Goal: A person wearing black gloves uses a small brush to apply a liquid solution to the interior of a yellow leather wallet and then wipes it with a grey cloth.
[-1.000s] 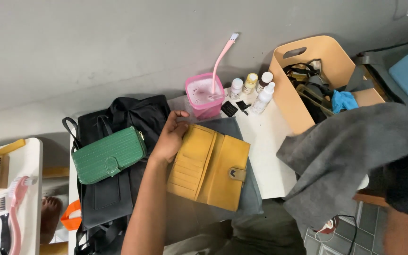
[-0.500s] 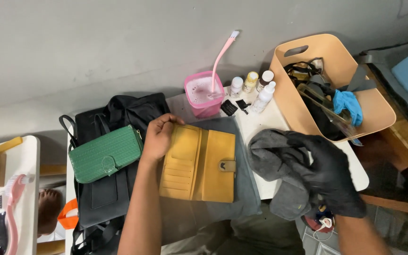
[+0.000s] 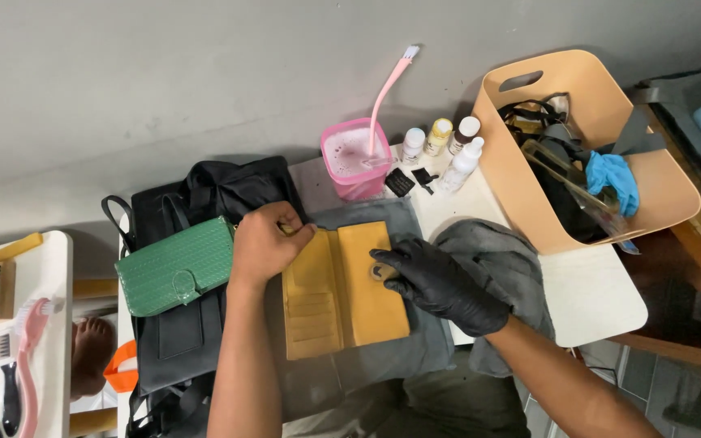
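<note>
An open yellow wallet [image 3: 342,292] lies flat on a grey cloth mat [image 3: 415,357] on the white table [image 3: 594,300]. My bare left hand [image 3: 265,243] grips the wallet's upper left corner. My right hand [image 3: 440,280], in a black glove, rests its fingers on the wallet's right flap near the clasp. A crumpled dark grey rag [image 3: 505,268] lies under and beside my right wrist.
A green textured wallet [image 3: 176,268] sits on a black bag [image 3: 196,211] at left. Behind are a pink tub [image 3: 354,158] with a pink brush, small bottles [image 3: 440,142], and a tan bin [image 3: 586,146] with a blue glove. Brushes lie on a white stand [image 3: 10,324] far left.
The right hand brought the grey rag down from the right and set it on the table, then moved onto the wallet. The wallet now lies flatter and straighter.
</note>
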